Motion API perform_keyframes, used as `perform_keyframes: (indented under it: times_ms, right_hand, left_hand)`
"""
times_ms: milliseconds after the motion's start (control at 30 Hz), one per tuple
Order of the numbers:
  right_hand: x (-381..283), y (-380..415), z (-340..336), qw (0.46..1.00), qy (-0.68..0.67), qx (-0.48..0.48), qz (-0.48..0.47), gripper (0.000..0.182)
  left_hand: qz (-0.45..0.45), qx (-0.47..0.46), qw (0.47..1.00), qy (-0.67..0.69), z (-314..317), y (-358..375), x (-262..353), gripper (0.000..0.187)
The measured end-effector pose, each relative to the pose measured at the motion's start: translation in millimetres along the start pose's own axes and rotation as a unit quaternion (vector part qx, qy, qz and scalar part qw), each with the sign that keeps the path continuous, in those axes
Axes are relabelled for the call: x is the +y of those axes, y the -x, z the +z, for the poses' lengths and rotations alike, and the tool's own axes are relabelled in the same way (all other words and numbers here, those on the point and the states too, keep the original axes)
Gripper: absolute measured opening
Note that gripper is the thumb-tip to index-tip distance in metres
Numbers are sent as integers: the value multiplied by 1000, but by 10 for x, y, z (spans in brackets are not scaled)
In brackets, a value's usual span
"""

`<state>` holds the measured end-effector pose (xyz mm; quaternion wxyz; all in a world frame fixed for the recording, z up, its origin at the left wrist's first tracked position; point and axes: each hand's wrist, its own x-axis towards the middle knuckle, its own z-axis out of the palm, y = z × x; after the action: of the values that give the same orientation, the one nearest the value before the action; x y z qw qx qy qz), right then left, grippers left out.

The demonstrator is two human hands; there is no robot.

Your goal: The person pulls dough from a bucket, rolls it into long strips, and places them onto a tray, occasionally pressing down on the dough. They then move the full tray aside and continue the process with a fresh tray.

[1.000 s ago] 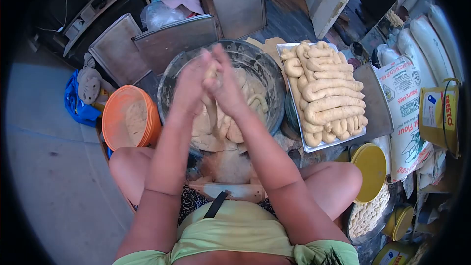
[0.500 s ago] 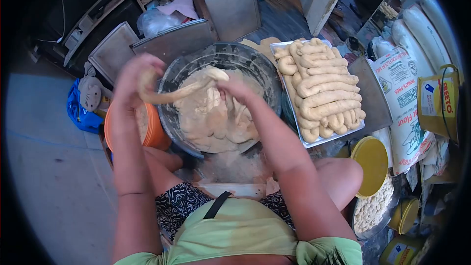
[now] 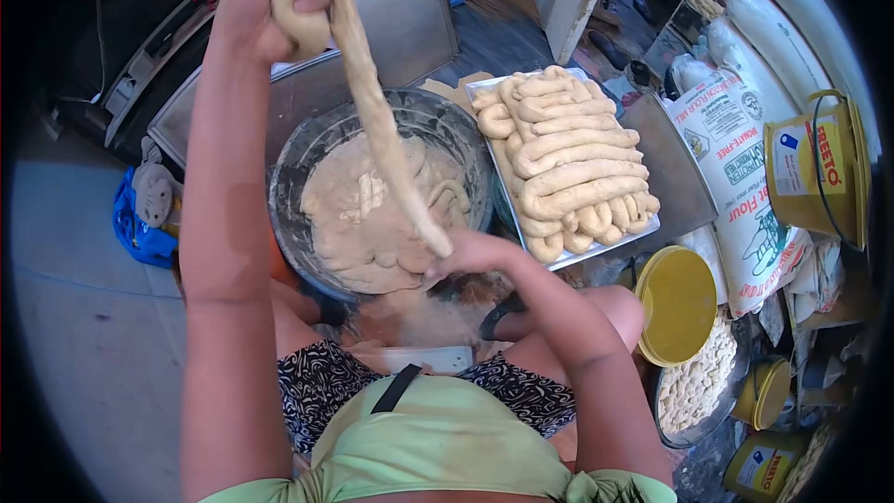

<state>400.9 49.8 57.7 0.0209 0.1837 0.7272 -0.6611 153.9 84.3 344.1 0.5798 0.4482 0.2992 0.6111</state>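
Observation:
A long rope of dough [image 3: 372, 112] stretches between my two hands above a dark round tub. My left hand [image 3: 303, 0] is raised at the top of the view, its fingers wrapped round the looped upper part of the rope. Low over the tub's near right side, my right hand [image 3: 456, 256] is closed at the rope's lower end; its fingertips are partly hidden. Inside the tub [image 3: 291, 188] lies a floury mass of dough [image 3: 349, 210]. To the right, a metal tray [image 3: 610, 245] bears several thick dough ropes [image 3: 577, 154] piled in rows.
A yellow lid [image 3: 678, 305] stands near my right knee, beside a basin of small dough pieces [image 3: 697, 382]. Flour sacks [image 3: 731, 149] and a yellow bucket [image 3: 810, 168] line the right side. Metal sheets [image 3: 405, 19] lean behind the tub.
My left hand has risen far up with the dough rope, which now hangs long and slanted. My right hand has come down and nearer to me. The view has shifted slightly.

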Motion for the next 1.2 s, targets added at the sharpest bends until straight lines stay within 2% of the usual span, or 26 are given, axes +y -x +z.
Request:
perform_keyframes:
  times_ms: [33, 67, 133, 167, 200, 233, 267, 300, 367, 433, 467, 500, 567, 600, 633, 700, 800, 900, 967, 1000, 1033, 1067, 1100, 1133, 1167, 1200]
  right_hand:
    - [14, 154, -161, 995, -78, 35, 49, 39]
    - [38, 328, -387, 991, -98, 78, 56, 43]
    - [-348, 912, -749, 969, -156, 189, 31, 60]
    - [-307, 1145, -915, 940, -217, 263, 10, 70]
    - [-421, 1371, -1033, 917, -196, 349, -5, 68]
    - [-451, 1553, -1199, 916, -128, 377, -56, 64]
    - [-502, 1725, -1290, 904, -141, 402, -44, 60]
    - [-315, 1833, -1470, 896, -81, 435, -25, 55]
    - [88, 1921, -1689, 853, 37, 516, -64, 48]
    - [181, 1967, -1705, 822, 106, 558, 21, 46]
    - [220, 1980, -1725, 808, 154, 560, 93, 45]
    - [254, 1997, -1775, 810, 151, 559, 95, 45]
    - [349, 2082, -1904, 835, 112, 523, 130, 42]
    - [552, 2102, -2006, 821, 140, 547, 83, 38]
    - [510, 2109, -2017, 819, 137, 550, 87, 38]
    - [402, 2137, -2016, 806, 19, 587, 71, 36]
    - [485, 2250, -2032, 820, 86, 561, 68, 34]
    - [442, 2215, -2012, 837, 99, 524, 121, 34]
    - [372, 2178, -2040, 837, 96, 519, 148, 35]
    - [359, 2171, -2049, 826, 148, 519, 164, 36]
    - [348, 2164, -2055, 812, 200, 517, 180, 37]
    - [332, 2153, -2057, 812, 200, 518, 181, 37]
    - [312, 2134, -2052, 790, 233, 542, 166, 39]
    - [288, 2105, -2044, 766, 266, 565, 150, 40]
    - [251, 2047, -2033, 766, 265, 566, 151, 40]
    - [213, 1974, -2014, 766, 252, 586, 77, 46]
  left_hand:
    - [-53, 65, 996, -24, 40, -156, 3, 55]
    - [-92, 84, 991, -46, 21, -317, -31, 52]
    - [-134, 101, 978, -121, -49, -677, -178, 49]
    - [-159, 90, 959, -216, -40, -860, -257, 42]
    - [-165, 99, 948, -252, -80, -1071, -393, 39]
    - [-170, 107, 936, -289, -136, -1297, -567, 35]
    - [-154, 103, 928, -324, -156, -1532, -761, 33]
    - [-136, 100, 918, -360, -145, -1745, -970, 31]
    - [-111, 88, 900, -412, -53, -2065, -1399, 31]
    - [-120, 33, 887, -444, 13, -2590, -1886, 42]
    - [-148, 108, 893, -412, 210, -2664, -2095, 47]
    - [-175, 182, 891, -378, 420, -2675, -2314, 52]
    - [-224, 163, 879, -389, 876, -2635, -2543, 59]
    - [-85, 268, 880, -384, 879, -2893, -3115, 55]
    - [-125, 159, 954, -222, 836, -2895, -3109, 48]
    - [-78, 180, 969, -147, 958, -2921, -3187, 42]
    - [-33, 194, 976, -93, 994, -2935, -3175, 30]
    - [-33, 180, 968, -171, 941, -2730, -3039, 40]
    - [-17, 172, 968, -182, 689, -2968, -3335, 38]
    - [-50, 94, 940, -324, 709, -2824, -3336, 37]
    - [-82, 12, 886, -457, 759, -2659, -3331, 36]
    - [-32, -152, 770, -619, 887, -2499, -3235, 34]
    - [21, -307, 600, -739, 1053, -2321, -3090, 32]
    - [-49, -295, 577, -760, 1300, -2112, -2981, 38]
    - [-120, -282, 552, -776, 1555, -1891, -2905, 46]
    - [-53, -297, 597, -743, 1689, -1679, -2868, 46]
